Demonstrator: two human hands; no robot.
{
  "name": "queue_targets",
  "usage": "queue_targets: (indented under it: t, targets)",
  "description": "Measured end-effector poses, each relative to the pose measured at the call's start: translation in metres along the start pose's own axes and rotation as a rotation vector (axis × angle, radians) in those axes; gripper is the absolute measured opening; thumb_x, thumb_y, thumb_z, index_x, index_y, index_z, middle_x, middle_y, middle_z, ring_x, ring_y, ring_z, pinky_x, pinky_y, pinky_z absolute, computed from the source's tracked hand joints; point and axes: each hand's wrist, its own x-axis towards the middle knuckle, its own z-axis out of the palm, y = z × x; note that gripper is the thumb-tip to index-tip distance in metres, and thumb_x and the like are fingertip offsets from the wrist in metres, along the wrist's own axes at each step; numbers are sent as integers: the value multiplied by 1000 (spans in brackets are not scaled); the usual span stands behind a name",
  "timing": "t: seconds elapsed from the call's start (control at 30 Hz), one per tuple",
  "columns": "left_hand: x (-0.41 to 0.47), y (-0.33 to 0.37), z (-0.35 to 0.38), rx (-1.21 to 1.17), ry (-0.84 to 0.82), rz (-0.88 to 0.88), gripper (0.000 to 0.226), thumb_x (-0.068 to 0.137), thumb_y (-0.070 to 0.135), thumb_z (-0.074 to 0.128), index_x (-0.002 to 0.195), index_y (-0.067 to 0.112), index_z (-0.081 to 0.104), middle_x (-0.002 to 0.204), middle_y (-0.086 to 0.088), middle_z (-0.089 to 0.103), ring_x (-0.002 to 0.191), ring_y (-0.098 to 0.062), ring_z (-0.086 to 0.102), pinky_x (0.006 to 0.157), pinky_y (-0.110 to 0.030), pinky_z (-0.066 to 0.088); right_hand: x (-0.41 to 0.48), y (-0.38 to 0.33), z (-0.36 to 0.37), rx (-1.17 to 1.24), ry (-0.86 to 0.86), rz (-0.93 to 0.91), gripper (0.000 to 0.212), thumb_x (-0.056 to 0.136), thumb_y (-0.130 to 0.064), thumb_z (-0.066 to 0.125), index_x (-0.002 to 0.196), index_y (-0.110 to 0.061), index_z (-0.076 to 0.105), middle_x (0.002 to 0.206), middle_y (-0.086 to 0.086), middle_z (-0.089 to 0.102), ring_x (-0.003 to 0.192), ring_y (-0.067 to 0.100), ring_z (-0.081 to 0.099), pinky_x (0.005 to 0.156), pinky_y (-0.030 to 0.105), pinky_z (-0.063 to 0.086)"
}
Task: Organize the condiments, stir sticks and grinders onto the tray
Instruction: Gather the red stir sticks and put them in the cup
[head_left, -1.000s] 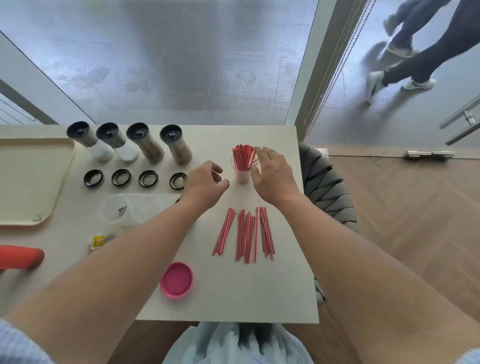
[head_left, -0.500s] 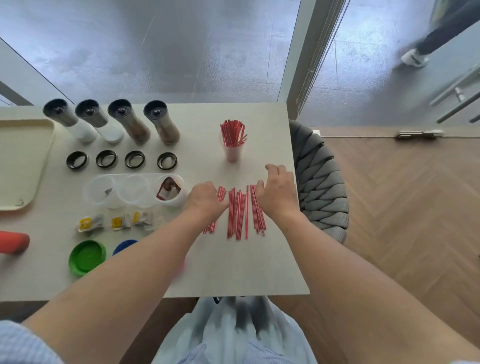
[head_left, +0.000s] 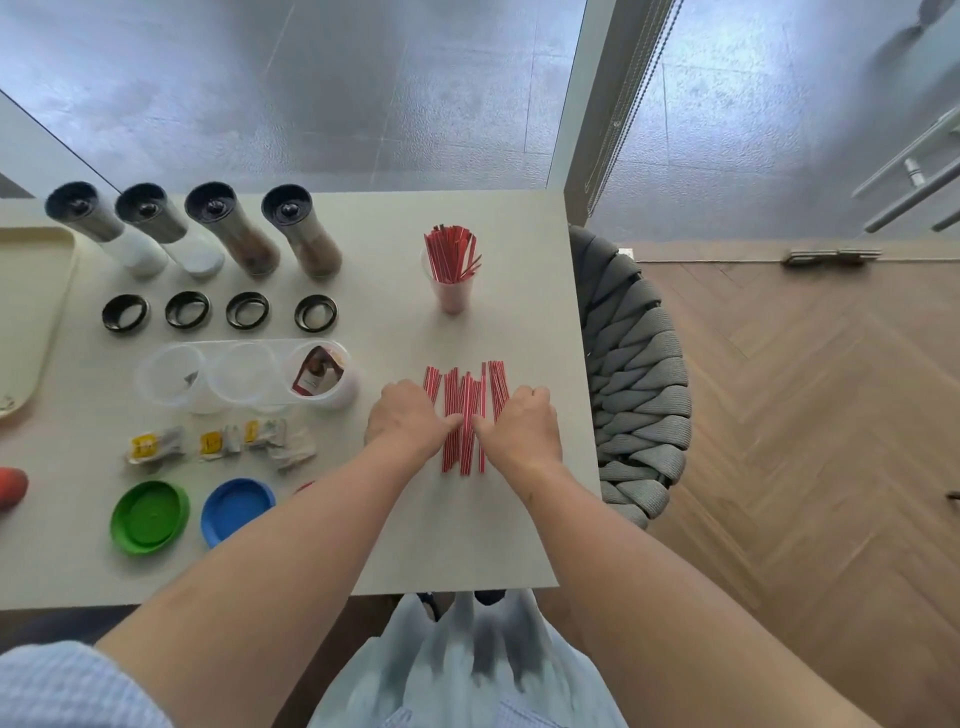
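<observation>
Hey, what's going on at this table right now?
A person seems to be gathering the loose stir sticks lying on the table, with the left hand and right hand curled over them from either side. More sticks stand in a cup. The four grinders, the packets and the tray sit untouched to the left.

Café-style or office lounge space. A pale table (head_left: 467, 545) stands against a floor-to-ceiling glass wall (head_left: 311, 93), beside a glass door with a metal bar handle (head_left: 914, 171). Herringbone wood flooring (head_left: 805, 415), a woven grey chair (head_left: 639, 374), four grinders (head_left: 228, 228) and a cup of red stir sticks (head_left: 451, 270).
</observation>
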Motion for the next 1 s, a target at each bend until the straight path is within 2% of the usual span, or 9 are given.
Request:
queue_targets:
  t: [0.1, 0.2, 0.4, 0.53, 0.63, 0.7, 0.8, 0.9, 1.0]
  targets:
    - [-1, 5, 1, 31, 10, 14, 65, 81, 60, 75, 115, 5, 64, 113, -13, 69, 110, -31, 66, 89, -37, 55, 0, -6, 4, -25, -5, 4, 78, 85, -56, 73, 133, 0, 45, 128, 13, 46, 116, 29, 51, 97, 36, 47]
    - [-1, 8, -1, 16, 1, -7, 48, 84, 49, 78, 108, 8, 69, 112, -13, 70, 107, -33, 68, 82, -33, 52, 2, -10, 6, -27, -19, 23, 74, 86, -47, 76, 133, 0, 43, 129, 13, 45, 117, 28, 51, 96, 34, 47]
    - [6, 4, -7, -33, -18, -20, 16, 82, 26, 76, 85, 11, 69, 98, -14, 72, 92, -35, 70, 68, -31, 49, 6, -11, 1, -16, -32, 36, 37, 91, -12, 64, 124, 0, 51, 123, 17, 52, 109, 33, 59, 90, 37, 50]
    - [11, 3, -5, -54, -31, -32, 22, 80, 24, 78, 95, 9, 73, 100, -13, 72, 96, -35, 70, 73, -33, 54, 8, -12, -3, -21, -61, 28, 27, 89, -2, 59, 116, -2, 58, 116, 17, 59, 104, 35, 63, 83, 35, 51]
    - [17, 0, -6, -87, -29, -38, 18, 77, 22, 77, 94, 14, 78, 96, -11, 75, 92, -32, 71, 71, -31, 54, 9, -14, -8, -23, -79, 30, 18, 86, 4, 54, 101, -5, 61, 104, 14, 62, 95, 34, 63, 73, 33, 47]
    - [19, -2, -6, -123, -32, -50, 16, 75, 19, 76, 90, 15, 79, 91, -9, 75, 87, -31, 71, 69, -29, 54, 9, -14, -12, -16, -91, 46, 16, 84, 6, 52, 84, -10, 55, 89, 9, 55, 87, 33, 59, 70, 31, 45]
    - [20, -4, -7, -158, -30, -60, 15, 74, 18, 73, 87, 15, 80, 87, -8, 75, 83, -30, 71, 67, -30, 54, 9, -12, -16, 32, -105, 91, 26, 83, 7, 50, 69, -14, 43, 74, 2, 44, 79, 30, 53, 67, 32, 46]
    - [19, -6, -10, -168, -27, -59, 12, 77, 20, 72, 85, 15, 80, 85, -7, 75, 80, -29, 69, 65, -29, 50, 9, -9, -18, 104, -101, 140, 19, 81, 7, 50, 75, -12, 50, 76, 3, 49, 78, 30, 54, 63, 30, 44]
    - [18, -9, -15, -184, -41, -60, 12, 77, 22, 73, 84, 17, 81, 82, -6, 75, 82, -29, 71, 68, -30, 55, 9, -6, -19, 156, -82, 154, 17, 81, 3, 53, 88, -8, 62, 87, 8, 60, 80, 31, 59, 65, 30, 47]
